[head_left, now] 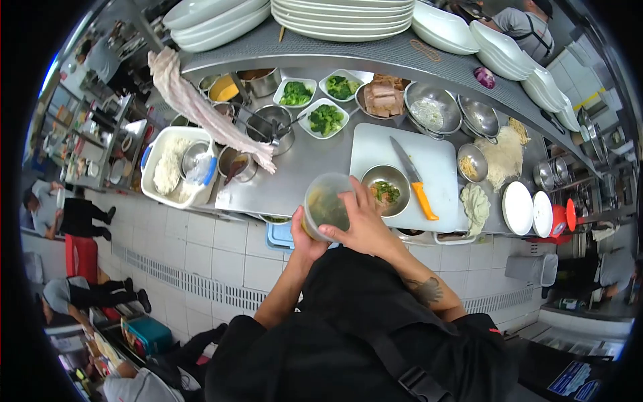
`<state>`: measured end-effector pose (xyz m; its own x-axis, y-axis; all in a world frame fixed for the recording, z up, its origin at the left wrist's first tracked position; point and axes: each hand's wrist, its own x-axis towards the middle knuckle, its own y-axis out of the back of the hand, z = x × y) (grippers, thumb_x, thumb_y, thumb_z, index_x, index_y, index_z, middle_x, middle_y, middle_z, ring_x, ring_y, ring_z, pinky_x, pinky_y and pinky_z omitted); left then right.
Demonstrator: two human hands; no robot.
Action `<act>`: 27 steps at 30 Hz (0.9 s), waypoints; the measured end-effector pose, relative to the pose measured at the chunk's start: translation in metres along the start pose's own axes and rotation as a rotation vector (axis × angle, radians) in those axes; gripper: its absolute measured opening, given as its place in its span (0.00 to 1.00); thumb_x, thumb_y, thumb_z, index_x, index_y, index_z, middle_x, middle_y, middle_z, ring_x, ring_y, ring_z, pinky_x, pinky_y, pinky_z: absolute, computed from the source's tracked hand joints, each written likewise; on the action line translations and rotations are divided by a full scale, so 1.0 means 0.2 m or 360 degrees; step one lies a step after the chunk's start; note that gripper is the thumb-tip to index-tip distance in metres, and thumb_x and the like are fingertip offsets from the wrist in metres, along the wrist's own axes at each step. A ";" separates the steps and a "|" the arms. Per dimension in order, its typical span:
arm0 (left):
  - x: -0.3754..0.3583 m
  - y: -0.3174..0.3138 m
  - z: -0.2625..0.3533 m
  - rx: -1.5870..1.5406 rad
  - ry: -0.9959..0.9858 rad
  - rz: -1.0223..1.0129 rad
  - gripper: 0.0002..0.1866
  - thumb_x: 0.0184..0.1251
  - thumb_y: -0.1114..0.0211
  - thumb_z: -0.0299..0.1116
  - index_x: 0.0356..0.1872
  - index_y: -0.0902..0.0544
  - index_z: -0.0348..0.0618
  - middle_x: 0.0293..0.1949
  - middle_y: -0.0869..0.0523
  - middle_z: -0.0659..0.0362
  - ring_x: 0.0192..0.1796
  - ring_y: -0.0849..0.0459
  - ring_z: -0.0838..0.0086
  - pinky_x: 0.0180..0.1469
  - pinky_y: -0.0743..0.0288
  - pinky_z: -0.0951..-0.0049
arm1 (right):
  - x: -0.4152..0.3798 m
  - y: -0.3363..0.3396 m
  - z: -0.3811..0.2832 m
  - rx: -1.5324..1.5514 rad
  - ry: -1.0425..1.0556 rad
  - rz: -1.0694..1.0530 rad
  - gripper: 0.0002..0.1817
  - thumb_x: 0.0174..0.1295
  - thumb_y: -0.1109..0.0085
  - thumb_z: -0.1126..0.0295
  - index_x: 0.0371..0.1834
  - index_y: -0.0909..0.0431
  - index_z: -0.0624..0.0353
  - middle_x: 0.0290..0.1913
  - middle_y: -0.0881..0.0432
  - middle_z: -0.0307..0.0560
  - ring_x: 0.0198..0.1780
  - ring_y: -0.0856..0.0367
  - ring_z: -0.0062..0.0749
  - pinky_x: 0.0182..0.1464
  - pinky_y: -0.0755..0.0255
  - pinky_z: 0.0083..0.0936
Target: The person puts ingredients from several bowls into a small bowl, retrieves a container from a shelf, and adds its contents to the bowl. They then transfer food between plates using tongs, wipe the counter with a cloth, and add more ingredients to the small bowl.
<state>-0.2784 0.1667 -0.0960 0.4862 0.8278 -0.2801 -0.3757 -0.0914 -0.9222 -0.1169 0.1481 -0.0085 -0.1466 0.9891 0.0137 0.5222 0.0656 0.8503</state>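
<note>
A round, translucent plastic container (328,201) is held up at the counter's front edge, with something greenish at its bottom that I cannot make out. My left hand (308,239) is wrapped around its near left side. Across its right side lies my right hand (365,221), thumb and fingers closed on the rim. Just beyond the right hand, a small metal bowl (386,195) with chopped greens and orange bits stands on the white cutting board (439,157). A knife with an orange handle (423,199) lies on the board beside that bowl.
Plate stacks (341,20) fill the overhead shelf, where a pale cloth (204,110) hangs. Broccoli bowls (325,120), a pot (271,124) and a white rice tub (153,187) stand left. Meat slices (384,100), metal bowls (434,107) and noodles (504,157) are right. Other people work around.
</note>
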 end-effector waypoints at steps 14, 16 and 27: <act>0.38 0.23 0.19 0.0451 -0.0402 -0.0333 0.38 0.70 0.62 0.63 0.75 0.42 0.53 0.75 0.40 0.51 0.75 0.42 0.51 0.74 0.44 0.47 | 0.20 -0.09 -0.04 -0.0055 0.0193 0.0251 0.36 0.68 0.60 0.36 0.77 0.45 0.36 0.79 0.60 0.65 0.77 0.66 0.75 0.64 0.56 0.78; 0.59 0.58 0.29 0.0507 -0.0082 0.0017 0.36 0.70 0.54 0.60 0.73 0.39 0.51 0.70 0.34 0.49 0.73 0.37 0.53 0.71 0.38 0.47 | 0.08 -0.04 0.00 0.0118 0.0025 0.0224 0.34 0.71 0.61 0.40 0.77 0.46 0.38 0.78 0.58 0.65 0.78 0.65 0.69 0.67 0.57 0.74; 0.46 0.71 0.02 0.1343 -0.0294 0.1132 0.27 0.63 0.41 0.48 0.61 0.33 0.53 0.57 0.29 0.55 0.44 0.22 0.61 0.42 0.24 0.57 | -0.89 0.13 0.78 0.0336 -0.0405 0.0280 0.28 0.73 0.58 0.48 0.69 0.34 0.53 0.65 0.32 0.61 0.65 0.35 0.60 0.60 0.34 0.52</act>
<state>-0.2901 0.2331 -0.2507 -0.1505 0.8125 -0.5631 -0.9705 -0.2298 -0.0723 0.0536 -0.0047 -0.0710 0.1605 0.9870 -0.0041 0.6863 -0.1086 0.7192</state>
